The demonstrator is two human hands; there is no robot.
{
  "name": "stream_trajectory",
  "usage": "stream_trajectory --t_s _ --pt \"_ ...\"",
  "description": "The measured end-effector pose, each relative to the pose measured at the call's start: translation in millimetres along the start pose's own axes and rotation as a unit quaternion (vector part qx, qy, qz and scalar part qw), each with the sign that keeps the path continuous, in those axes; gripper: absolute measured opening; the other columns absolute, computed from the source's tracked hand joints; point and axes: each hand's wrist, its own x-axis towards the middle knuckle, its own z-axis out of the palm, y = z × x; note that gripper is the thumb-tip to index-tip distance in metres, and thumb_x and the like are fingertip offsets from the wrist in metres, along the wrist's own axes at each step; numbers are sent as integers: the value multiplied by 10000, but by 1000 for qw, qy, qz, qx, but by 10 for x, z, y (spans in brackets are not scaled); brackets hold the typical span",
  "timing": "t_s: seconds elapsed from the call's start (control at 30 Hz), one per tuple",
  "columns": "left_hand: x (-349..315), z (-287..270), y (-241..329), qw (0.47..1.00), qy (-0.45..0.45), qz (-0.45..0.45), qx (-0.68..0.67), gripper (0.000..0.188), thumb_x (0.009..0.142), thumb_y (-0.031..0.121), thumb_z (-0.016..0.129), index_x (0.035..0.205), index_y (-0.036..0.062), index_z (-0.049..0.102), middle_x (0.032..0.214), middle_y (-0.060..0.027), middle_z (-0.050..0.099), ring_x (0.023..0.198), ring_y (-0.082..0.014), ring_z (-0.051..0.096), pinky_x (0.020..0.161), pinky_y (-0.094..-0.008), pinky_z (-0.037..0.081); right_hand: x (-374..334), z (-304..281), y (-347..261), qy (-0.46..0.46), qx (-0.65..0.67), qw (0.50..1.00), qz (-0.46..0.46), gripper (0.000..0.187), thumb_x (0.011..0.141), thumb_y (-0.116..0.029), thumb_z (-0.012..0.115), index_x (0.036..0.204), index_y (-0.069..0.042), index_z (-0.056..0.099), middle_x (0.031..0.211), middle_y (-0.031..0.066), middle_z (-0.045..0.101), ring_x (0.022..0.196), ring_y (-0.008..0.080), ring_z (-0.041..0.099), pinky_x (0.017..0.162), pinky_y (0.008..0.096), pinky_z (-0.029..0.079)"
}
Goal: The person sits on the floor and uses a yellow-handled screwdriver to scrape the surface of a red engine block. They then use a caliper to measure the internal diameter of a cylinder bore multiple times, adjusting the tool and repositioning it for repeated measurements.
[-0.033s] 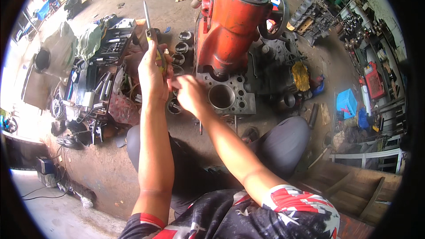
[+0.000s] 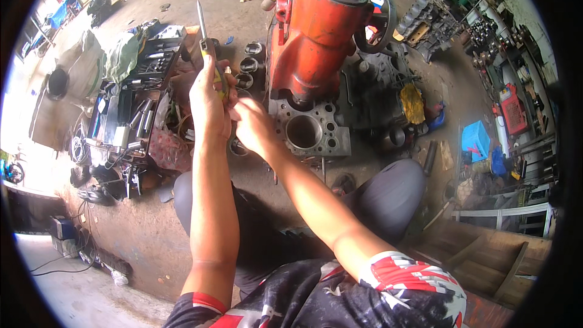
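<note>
My left hand [image 2: 209, 97] is raised in front of me, its fingers wrapped round a long thin tool [image 2: 202, 24] with a pointed grey blade and a yellow-and-black body. The blade points up and away. My right hand [image 2: 254, 124] meets the left from the right, fingers closed together at the left hand's lower side; what they pinch, if anything, is hidden. Beyond and to the right lies an engine block [image 2: 340, 141] with a round cylinder bore [image 2: 304, 132]. Over it stands a red machine [image 2: 319, 42] with a black handwheel [image 2: 375, 21].
Several pistons [image 2: 249, 65] stand in a row on the floor left of the machine. A toolbox [image 2: 155, 64] and loose tools spread at the left. Another engine block [image 2: 428, 24] lies at the far right, near a blue basket [image 2: 475, 141] and metal racks [image 2: 510, 214].
My right hand has shifted slightly left, closer in against my left hand. The left hand and the tool stay in place.
</note>
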Motion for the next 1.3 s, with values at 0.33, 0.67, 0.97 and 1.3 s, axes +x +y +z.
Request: stream_trajectory --t_s 0.33,0.67,0.97,1.3 --pt "-75 -155 184 999 12 11 -28 450 1016 449 586 1144 19 623 732 -37 579 518 -93 468 489 -214 365 -176 -1152 1057 -190 -37 966 -170 490 692 100 526 1124 -21 722 1229 166 693 1209 348 617 1090 407 455" --pt "-88 -63 259 1000 7 9 -23 471 1020 459 557 1124 5 629 725 -34 587 537 -105 486 496 -232 347 -381 -2072 1115 -72 -272 919 278 246 896 -139 554 1067 -96 725 1114 237 696 1062 417 665 913 516 535" --pt "-88 115 160 1000 -13 -13 -6 445 1033 431 552 1112 1 632 719 -31 588 524 -96 481 477 -229 354 -545 -1166 960 -61 -441 887 124 270 844 -90 548 1051 72 611 1099 334 636 1044 488 616 935 528 496" --pt "19 263 -100 999 -26 8 44 460 1039 436 537 1156 -3 611 719 -32 594 514 -91 486 467 -224 349 27 -377 98 -54 -56 997 -4 171 822 -4 563 984 -17 618 985 194 714 943 375 696 813 469 538"
